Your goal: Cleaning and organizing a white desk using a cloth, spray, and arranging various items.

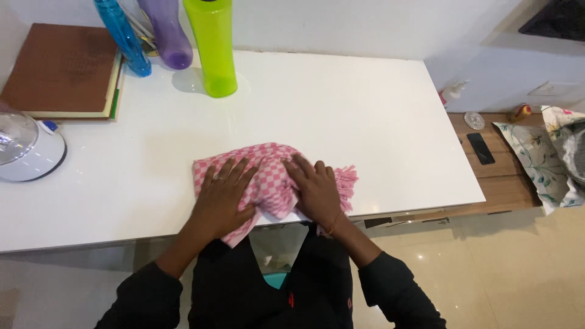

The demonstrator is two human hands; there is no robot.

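A pink and white checked cloth [272, 172] with a fringed end lies bunched near the front edge of a white table [341, 116]. My left hand [222, 196] lies flat on the cloth's left part, fingers spread. On the right part rests my right hand [317, 190], palm down, a thin bangle at the wrist. One corner of the cloth hangs over the table's front edge between my arms. Both sleeves are black.
At the table's back stand a lime green bottle [213, 49], a purple bottle [166, 33] and a blue bottle [124, 38]. A brown book [64, 70] and a white appliance [27, 149] sit at left. A wooden shelf [499, 176] with a phone [480, 148] is at right.
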